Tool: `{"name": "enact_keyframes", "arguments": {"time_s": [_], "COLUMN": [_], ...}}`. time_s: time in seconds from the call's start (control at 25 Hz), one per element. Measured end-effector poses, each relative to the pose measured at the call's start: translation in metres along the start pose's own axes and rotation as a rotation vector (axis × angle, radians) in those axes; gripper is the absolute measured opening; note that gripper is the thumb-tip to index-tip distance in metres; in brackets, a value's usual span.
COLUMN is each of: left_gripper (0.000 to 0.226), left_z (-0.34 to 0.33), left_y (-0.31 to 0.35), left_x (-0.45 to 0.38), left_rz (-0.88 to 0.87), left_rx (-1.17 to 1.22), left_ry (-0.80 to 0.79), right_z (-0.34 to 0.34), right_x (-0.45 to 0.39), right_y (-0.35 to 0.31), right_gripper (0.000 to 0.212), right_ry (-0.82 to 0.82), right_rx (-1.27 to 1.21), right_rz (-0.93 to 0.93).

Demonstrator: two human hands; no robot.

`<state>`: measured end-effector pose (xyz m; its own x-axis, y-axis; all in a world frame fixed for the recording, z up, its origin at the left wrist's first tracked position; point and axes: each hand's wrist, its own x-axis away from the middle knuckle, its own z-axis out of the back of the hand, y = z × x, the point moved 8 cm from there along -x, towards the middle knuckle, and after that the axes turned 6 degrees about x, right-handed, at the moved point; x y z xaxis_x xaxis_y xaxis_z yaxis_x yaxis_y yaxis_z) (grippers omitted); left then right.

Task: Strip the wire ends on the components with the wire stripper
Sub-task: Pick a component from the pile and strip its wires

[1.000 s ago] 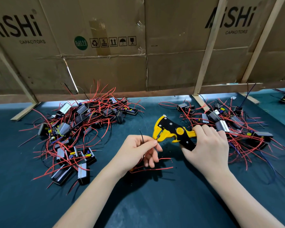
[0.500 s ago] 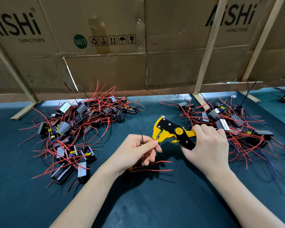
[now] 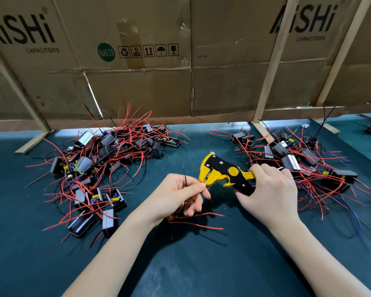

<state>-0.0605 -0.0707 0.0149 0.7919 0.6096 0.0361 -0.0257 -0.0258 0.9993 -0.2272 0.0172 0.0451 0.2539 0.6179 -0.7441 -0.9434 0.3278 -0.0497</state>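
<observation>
The right hand (image 3: 268, 189) grips the handles of the yellow and black wire stripper (image 3: 225, 173), with the fingers curled around them. The head of the tool points to the left, and it is held a little above the dark green worktop (image 3: 201, 264), near the middle of it.

The left hand (image 3: 176, 196) pinches a thin red wire (image 3: 204, 182) between thumb and forefinger, and the end of this wire sits in the yellow mouth of the stripper. A black wire (image 3: 184, 174) stands up from the same hand. Under the left palm there is a small component (image 3: 172, 217), mostly hidden by the hand, and two more red wires (image 3: 201, 225) go out from it to the right, lying on the worktop.

Toward the left back part of the worktop lies a big pile of components (image 3: 99, 168), small grey and black boxes with many red and black wires tangled together. A second pile (image 3: 298, 163) lies toward the right back part, just behind the right hand. Some tiny red bits (image 3: 224, 207) lie on the worktop between the two hands.

Along the back edge stands a cardboard wall (image 3: 180, 61) with wooden slats (image 3: 272, 67) leaning on it.
</observation>
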Motion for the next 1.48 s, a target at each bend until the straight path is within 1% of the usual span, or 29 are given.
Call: {"name": "enact_keyframes", "arguments": {"time_s": [0.08, 0.24, 0.36, 0.44, 0.52, 0.72, 0.88, 0.96, 1.04, 1.12, 1.2, 1.32, 1.36, 1.48], "left_gripper": [0.027, 0.029, 0.030, 0.029, 0.029, 0.030, 0.030, 0.029, 0.028, 0.023, 0.020, 0.028, 0.029, 0.021], "left_z": [0.001, 0.004, 0.007, 0.007, 0.006, 0.004, 0.003, 0.002, 0.002, 0.005, 0.009, 0.016, 0.018, 0.024], "left_y": [-0.001, -0.003, -0.004, -0.004, -0.003, 0.000, 0.001, 0.000, -0.002, -0.005, -0.005, -0.005, -0.006, -0.006], "left_x": [0.000, 0.001, 0.001, 0.001, 0.001, 0.003, 0.002, 0.004, 0.005, 0.003, 0.000, -0.003, -0.003, -0.003], "left_rz": [0.009, 0.055, 0.066, 0.058, 0.052, 0.034, 0.018, 0.039, 0.073, 0.101, 0.109, 0.096, 0.100, 0.111], "left_rx": [0.001, -0.011, -0.023, -0.033, -0.041, -0.048, -0.052, -0.070, -0.108, -0.141, -0.137, -0.102, -0.091, -0.094], "left_ry": [-0.002, -0.003, 0.010, -0.001, -0.019, -0.056, -0.070, -0.090, -0.101, -0.059, 0.030, 0.150, 0.173, 0.213], "right_z": [-0.001, -0.004, -0.003, -0.004, -0.008, -0.008, -0.013, -0.017, -0.015, -0.011, -0.012, -0.020, -0.022, -0.022], "right_x": [0.000, 0.001, 0.001, 0.003, 0.004, 0.005, 0.005, 0.004, 0.003, 0.002, 0.001, 0.004, 0.004, 0.005], "right_y": [0.000, 0.000, 0.000, 0.000, 0.001, 0.000, 0.004, 0.010, 0.015, 0.017, 0.017, 0.017, 0.018, 0.021], "right_gripper": [0.049, 0.039, 0.037, 0.038, 0.042, 0.058, 0.053, 0.054, 0.056, 0.053, 0.051, 0.053, 0.053, 0.056], "right_ry": [-0.007, -0.015, -0.025, -0.041, -0.091, -0.148, -0.207, -0.248, -0.240, -0.207, -0.199, -0.245, -0.255, -0.262], "right_rx": [-0.010, -0.012, -0.030, -0.031, -0.039, -0.019, -0.011, 0.015, 0.034, 0.023, 0.009, 0.000, 0.002, 0.001], "right_rz": [0.003, 0.001, -0.011, -0.014, -0.027, -0.026, -0.069, -0.113, -0.151, -0.159, -0.148, -0.156, -0.163, -0.189]}}
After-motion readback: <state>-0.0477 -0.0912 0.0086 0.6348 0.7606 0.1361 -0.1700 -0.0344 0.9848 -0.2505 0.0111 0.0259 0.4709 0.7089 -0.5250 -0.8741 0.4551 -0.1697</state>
